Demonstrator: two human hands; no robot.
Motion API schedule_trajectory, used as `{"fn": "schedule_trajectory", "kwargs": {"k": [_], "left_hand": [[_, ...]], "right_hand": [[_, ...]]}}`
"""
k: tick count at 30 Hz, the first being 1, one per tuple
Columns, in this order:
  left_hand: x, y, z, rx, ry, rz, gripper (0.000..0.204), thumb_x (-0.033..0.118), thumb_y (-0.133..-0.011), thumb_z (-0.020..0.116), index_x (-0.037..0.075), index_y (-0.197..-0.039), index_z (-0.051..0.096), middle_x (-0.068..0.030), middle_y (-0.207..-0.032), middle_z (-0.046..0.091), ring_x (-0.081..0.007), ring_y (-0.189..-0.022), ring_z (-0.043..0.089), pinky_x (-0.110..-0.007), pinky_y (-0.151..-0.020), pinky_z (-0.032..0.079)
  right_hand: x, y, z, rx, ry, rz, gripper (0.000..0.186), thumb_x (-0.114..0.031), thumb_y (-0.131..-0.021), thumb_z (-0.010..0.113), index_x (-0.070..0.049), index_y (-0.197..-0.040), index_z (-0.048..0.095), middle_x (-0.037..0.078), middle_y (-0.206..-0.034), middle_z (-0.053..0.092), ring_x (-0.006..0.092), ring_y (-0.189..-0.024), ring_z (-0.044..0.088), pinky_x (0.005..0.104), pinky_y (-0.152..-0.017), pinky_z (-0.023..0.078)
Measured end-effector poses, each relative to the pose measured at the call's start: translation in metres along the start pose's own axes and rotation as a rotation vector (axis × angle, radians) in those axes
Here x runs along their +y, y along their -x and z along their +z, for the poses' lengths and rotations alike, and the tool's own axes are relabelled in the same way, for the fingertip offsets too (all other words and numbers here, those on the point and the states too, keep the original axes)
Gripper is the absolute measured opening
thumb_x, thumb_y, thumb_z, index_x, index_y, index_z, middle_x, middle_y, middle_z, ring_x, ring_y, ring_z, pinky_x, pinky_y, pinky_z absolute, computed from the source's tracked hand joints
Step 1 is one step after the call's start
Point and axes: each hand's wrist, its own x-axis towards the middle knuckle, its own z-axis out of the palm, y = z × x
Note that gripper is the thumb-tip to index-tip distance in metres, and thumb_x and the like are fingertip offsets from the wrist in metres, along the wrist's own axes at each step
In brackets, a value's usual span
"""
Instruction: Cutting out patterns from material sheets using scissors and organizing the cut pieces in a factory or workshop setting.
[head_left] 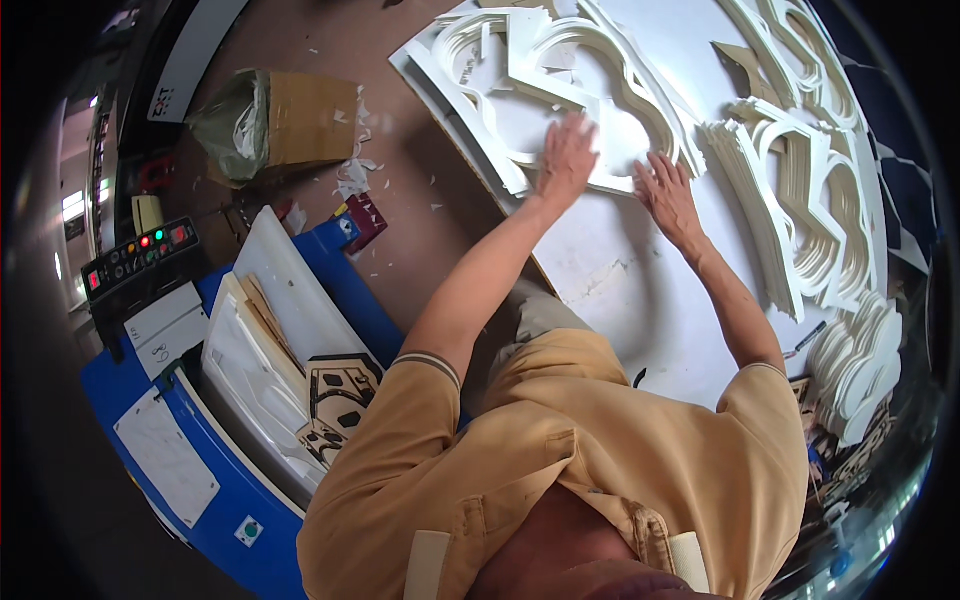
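Observation:
A stack of white die-cut sheets (pixel 545 110) with curved cutouts lies on the white tabletop (pixel 620 310). My left hand (pixel 568 155) rests at the middle of that stack, fingers stretched out and slightly blurred. My right hand (pixel 665 190) is at the stack's near right edge, fingers apart and slightly curved, holding nothing that I can see. A second stack of similar white cut pieces (pixel 790 220) lies to the right, with another one (pixel 795 55) behind it.
Rounded white pieces (pixel 850 370) are piled at the right near a pen (pixel 805 338). At left, a blue machine (pixel 250 530) holds white boards (pixel 275 245) and a cutting die (pixel 340 390), beside a control panel (pixel 140 250). A cardboard box (pixel 310 115) with scraps stands beyond.

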Motion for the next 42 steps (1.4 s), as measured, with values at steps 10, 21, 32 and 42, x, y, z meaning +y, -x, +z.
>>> {"fn": "schedule_trajectory", "kwargs": {"k": [10,21,32,42], "left_hand": [[-0.11,-0.092,0.005,0.217,0.394,-0.762,0.057,0.018,-0.1,0.052,-0.008,-0.144,0.028,-0.0361,-0.139,0.042,-0.0455,-0.128,0.048,-0.047,-0.108,0.041],[-0.098,-0.048,-0.019,0.425,0.038,-0.743,0.054,0.016,-0.096,0.058,-0.01,-0.137,0.032,-0.0324,-0.137,0.045,-0.0449,-0.122,0.052,-0.048,-0.108,0.041],[-0.104,0.008,-0.012,0.231,0.284,-1.234,0.055,0.019,-0.093,0.064,-0.011,-0.13,0.038,-0.0312,-0.132,0.05,-0.0425,-0.118,0.056,-0.047,-0.104,0.045],[-0.099,0.008,-0.019,0.217,0.452,-1.218,0.058,0.027,-0.095,0.06,-0.012,-0.132,0.039,-0.0311,-0.121,0.058,-0.0415,-0.109,0.062,-0.046,-0.1,0.047]], "right_hand": [[-0.005,-0.006,0.007,-0.006,-0.013,-0.018,0.048,-0.036,-0.105,0.044,-0.012,-0.146,0.048,0.016,-0.149,0.047,0.0362,-0.144,0.036,0.0536,-0.121,0.024],[-0.015,-0.025,-0.02,0.096,-0.014,0.079,0.052,-0.037,-0.102,0.052,-0.008,-0.145,0.048,0.018,-0.148,0.047,0.0368,-0.141,0.04,0.0532,-0.118,0.027],[-0.078,-0.14,0.015,0.075,-0.828,0.627,0.057,-0.031,-0.097,0.065,0.017,-0.122,0.047,0.032,-0.116,0.059,0.0423,-0.105,0.063,0.0478,-0.093,0.052],[-0.056,-0.147,0.048,0.099,-0.943,0.63,0.055,-0.027,-0.095,0.065,0.019,-0.12,0.047,0.034,-0.113,0.059,0.0423,-0.099,0.065,0.0474,-0.088,0.053]]}}
